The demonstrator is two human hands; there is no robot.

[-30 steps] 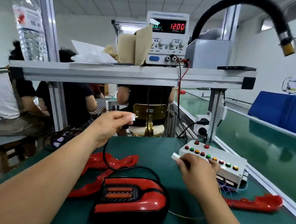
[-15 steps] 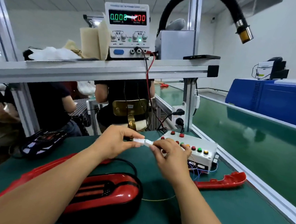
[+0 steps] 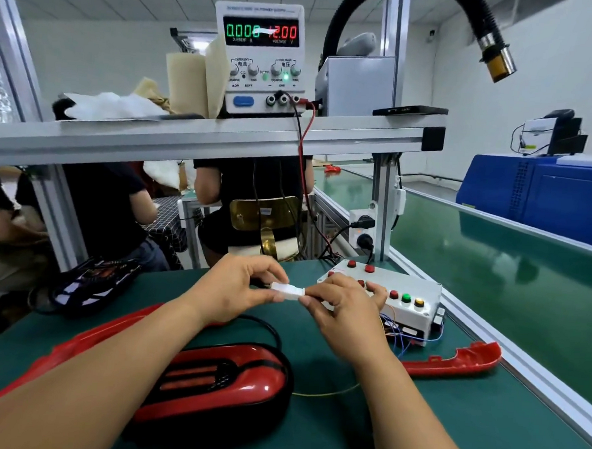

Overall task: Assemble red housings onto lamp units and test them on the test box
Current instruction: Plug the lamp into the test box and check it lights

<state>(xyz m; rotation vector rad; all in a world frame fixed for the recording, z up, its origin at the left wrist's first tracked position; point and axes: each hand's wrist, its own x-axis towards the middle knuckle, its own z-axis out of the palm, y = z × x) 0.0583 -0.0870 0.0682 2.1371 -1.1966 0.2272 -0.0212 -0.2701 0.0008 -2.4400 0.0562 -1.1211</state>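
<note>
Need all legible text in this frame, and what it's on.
"0.000": green readout, power supply
"12.00": red readout beside it, first digit partly under tape strip
"CURRENT", "VOLTAGE", "COARSE", "FINE", "OUTPUT", "GND", "ON", "OFF": its knob panel
Supply's top header line and the chair-back label: too blurred to read
Test box, white connector: no print visible
</note>
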